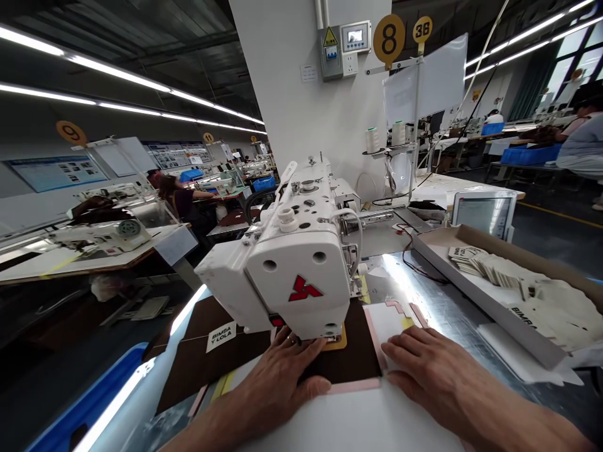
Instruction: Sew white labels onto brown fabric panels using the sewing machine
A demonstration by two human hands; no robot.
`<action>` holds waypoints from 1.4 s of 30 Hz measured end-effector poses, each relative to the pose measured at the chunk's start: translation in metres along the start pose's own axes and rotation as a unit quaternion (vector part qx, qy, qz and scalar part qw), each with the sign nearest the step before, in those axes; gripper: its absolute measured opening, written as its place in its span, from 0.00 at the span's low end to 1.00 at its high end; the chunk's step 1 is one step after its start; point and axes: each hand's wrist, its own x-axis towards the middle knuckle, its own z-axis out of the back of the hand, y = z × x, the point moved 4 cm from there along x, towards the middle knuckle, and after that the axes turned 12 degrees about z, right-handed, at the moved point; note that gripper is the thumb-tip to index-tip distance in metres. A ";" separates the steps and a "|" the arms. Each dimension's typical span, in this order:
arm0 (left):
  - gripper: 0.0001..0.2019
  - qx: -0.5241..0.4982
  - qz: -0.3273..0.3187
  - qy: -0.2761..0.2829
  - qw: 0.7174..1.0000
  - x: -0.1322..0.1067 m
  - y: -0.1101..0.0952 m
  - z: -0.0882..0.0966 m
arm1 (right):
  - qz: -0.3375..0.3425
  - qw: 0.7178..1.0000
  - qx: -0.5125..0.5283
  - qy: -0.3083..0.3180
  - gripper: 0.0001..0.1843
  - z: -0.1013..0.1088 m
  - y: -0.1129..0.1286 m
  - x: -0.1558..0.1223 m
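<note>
A white sewing machine (294, 270) with a red emblem stands in the middle, its head over dark brown fabric (351, 367). My left hand (287, 373) lies flat on the fabric, its fingertips partly hidden beneath the machine head and its thumb apart. Close to those fingers is a yellow-orange presser frame (343, 338). My right hand (419, 361) rests with outstretched fingers on a white template board (377, 314) edged with pink strips, just right of the fabric. A white label (221, 336) printed "BIMBA Y LOLA" lies on the brown fabric at the left.
On the right, a cardboard tray (485, 301) holds many white labels, with a tablet-like screen (485, 210) behind it. Thread cones (372, 139) stand at the back. A blue bin (94, 402) sits low left. Co-workers sit at other machines.
</note>
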 end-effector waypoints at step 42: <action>0.17 -0.028 -0.072 -0.071 0.994 -0.045 -0.020 0.008 | 0.079 0.992 -0.040 -0.094 0.18 -0.018 0.021 -0.007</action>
